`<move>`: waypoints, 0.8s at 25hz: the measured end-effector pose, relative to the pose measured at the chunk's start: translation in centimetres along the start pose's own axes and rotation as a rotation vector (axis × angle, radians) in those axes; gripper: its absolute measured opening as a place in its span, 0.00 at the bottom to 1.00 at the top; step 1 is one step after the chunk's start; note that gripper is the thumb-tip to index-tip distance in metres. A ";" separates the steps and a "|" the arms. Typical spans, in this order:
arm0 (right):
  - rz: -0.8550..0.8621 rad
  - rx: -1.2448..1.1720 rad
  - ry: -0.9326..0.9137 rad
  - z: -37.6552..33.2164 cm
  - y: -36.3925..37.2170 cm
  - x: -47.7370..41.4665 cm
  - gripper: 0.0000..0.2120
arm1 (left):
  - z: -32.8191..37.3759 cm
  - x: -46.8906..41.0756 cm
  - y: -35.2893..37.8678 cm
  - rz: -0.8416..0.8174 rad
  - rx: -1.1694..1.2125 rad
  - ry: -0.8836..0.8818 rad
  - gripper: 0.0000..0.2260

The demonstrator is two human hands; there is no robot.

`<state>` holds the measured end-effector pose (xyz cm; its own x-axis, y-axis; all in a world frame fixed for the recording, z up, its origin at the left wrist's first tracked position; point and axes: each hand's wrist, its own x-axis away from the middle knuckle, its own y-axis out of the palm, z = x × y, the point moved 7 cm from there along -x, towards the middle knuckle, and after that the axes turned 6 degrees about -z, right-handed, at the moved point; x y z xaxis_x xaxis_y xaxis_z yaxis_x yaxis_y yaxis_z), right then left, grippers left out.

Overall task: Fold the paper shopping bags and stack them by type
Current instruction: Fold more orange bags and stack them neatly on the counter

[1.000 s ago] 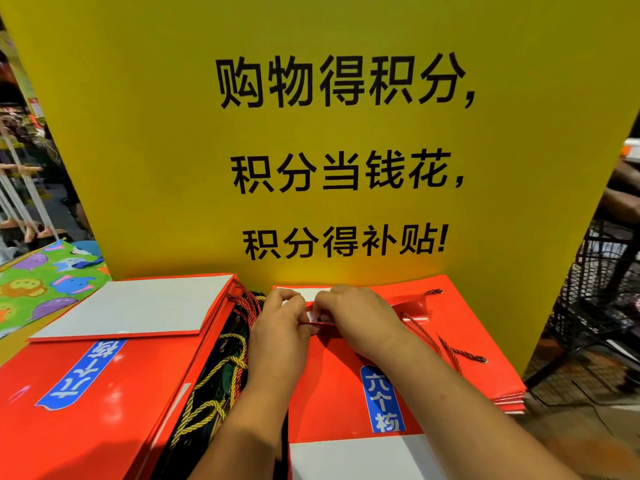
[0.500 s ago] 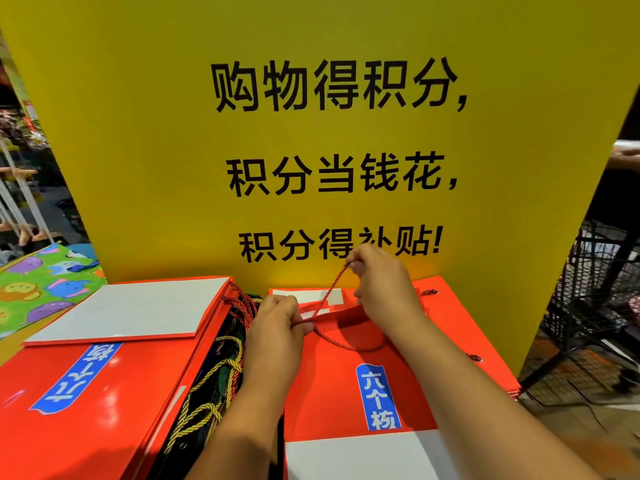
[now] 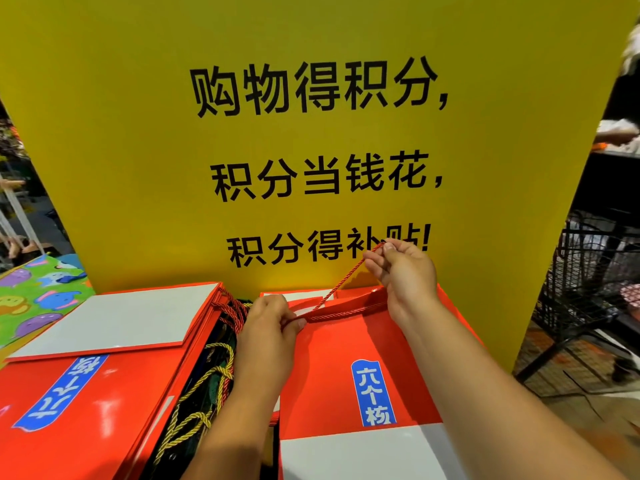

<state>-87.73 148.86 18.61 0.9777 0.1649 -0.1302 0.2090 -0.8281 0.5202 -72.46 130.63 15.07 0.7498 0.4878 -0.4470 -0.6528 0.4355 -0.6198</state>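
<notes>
A big yellow sign (image 3: 311, 150) fills the top of the frame. At lower left sits a stack of flat red bags (image 3: 86, 393). At lower centre another red bag (image 3: 346, 348) lies flat. There the left hand (image 3: 266, 327), fingers curled, pinches its top edge. Right of centre the right hand (image 3: 405, 282) pinches the red cord handle (image 3: 343, 282), drawn taut upward.

At six o'clock the flat red-and-white paper bag (image 3: 346, 341) is smooth and glossy; its twisted red cord handle (image 3: 346, 278) looks braided. The black wire basket (image 3: 588, 271) at three o'clock looks like metal.
</notes>
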 end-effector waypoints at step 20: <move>-0.858 0.368 0.257 4.0 4.5 6.7 0.12 | -2.6 -0.6 0.3 0.018 0.060 -0.213 0.07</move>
<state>-80.29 144.08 16.72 0.4799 0.8675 -0.1306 0.8766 -0.4802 0.0314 -72.81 128.46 13.50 0.7025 0.6419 -0.3072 -0.6759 0.4667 -0.5705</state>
